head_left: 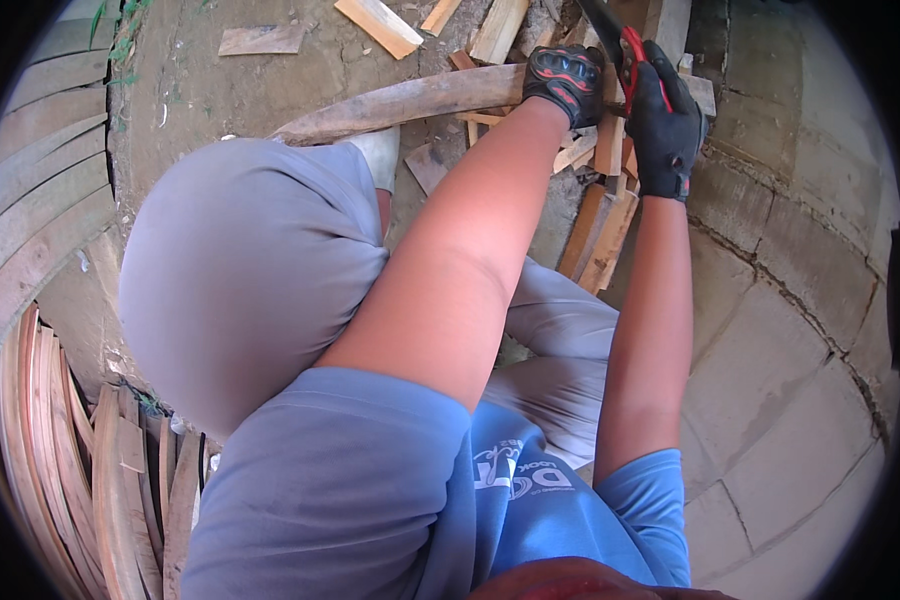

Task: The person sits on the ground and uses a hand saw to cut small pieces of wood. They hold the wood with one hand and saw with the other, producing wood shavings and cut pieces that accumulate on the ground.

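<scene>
My left hand (566, 80), in a black glove with red trim, is closed at the right end of a long, slightly curved wooden plank (410, 100). The plank stretches leftward past my bent knee. Just right of it, my right hand (662, 125) wears a matching glove and is closed on a dark, long tool (600, 24) that runs up out of view at the top. I cannot make out the tool's full shape. Split wood pieces (602, 235) lie beneath and below my hands.
More cut wood (380, 25) is scattered on the dirt ground at the top. Long boards (55, 440) are stacked at the lower left, with bent-looking planks (45, 170) above them. Cracked concrete paving (770, 400) spreads along the right. My knee (250, 270) fills the left middle.
</scene>
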`<state>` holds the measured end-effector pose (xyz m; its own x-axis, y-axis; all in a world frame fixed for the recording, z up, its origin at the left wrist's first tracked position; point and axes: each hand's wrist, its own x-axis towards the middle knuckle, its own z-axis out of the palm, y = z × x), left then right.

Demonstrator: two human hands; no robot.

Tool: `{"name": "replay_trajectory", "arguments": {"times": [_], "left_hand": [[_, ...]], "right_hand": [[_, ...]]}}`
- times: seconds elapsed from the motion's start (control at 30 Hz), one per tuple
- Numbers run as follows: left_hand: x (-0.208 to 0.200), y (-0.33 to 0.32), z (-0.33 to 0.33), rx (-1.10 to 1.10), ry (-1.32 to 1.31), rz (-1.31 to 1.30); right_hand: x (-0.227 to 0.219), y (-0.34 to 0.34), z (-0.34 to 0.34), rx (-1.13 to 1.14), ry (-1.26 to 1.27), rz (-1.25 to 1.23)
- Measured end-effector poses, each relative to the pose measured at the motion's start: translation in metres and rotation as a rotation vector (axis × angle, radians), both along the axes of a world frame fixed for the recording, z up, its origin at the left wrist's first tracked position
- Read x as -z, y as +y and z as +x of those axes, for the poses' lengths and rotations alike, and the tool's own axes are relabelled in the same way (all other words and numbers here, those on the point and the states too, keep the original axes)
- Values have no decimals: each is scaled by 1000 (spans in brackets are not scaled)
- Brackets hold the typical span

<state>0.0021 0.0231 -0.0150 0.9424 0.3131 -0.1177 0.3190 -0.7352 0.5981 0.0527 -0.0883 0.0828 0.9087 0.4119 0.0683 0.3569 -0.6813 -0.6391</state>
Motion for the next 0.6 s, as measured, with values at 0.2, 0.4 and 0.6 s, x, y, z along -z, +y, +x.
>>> {"name": "replay_trajectory", "arguments": {"times": [0.2, 0.4, 0.6], "left_hand": [[13, 7, 6, 48, 11, 30], [-9, 9, -1, 68, -5, -9], [-6, 4, -6, 2, -57, -9]], "right_hand": [[-8, 5, -15, 60, 133, 20], [-5, -7, -24, 74, 95, 30], [-20, -13, -37, 113, 149, -41]]}}
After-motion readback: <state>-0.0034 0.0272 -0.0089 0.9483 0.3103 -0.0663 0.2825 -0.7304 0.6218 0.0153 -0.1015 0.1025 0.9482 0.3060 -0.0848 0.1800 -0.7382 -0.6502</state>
